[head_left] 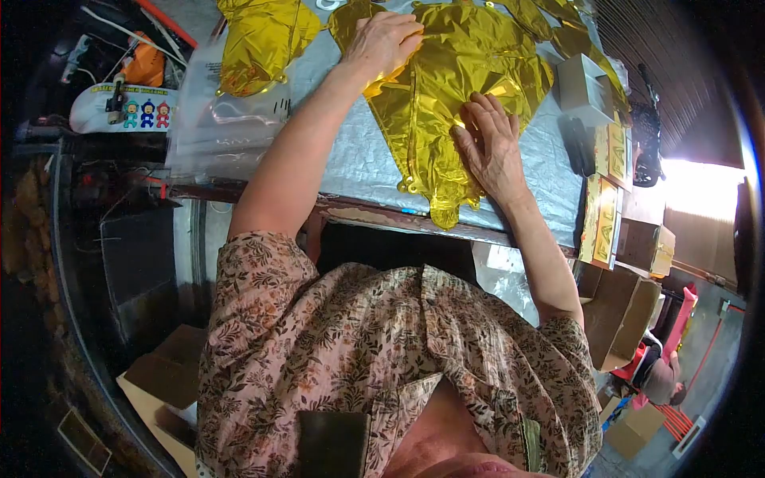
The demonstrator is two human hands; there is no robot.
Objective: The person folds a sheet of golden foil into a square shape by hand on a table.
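A shiny gold foil balloon, deflated and creased, lies on the table before me. Its narrow end with small tabs points toward me, near the front edge. My left hand is closed over its upper left part, fingers bent together round the foil; the fingertips are partly hidden. Lower down on the right, my right hand rests on the same balloon with its fingers apart, nothing held. Another gold foil piece lies to the left, and more gold foil extends at the upper right.
A pale sheet covers the table, with clear plastic at its left. On the right stand a grey open box and yellow lettered boxes. Cardboard boxes sit below; another person is farther off.
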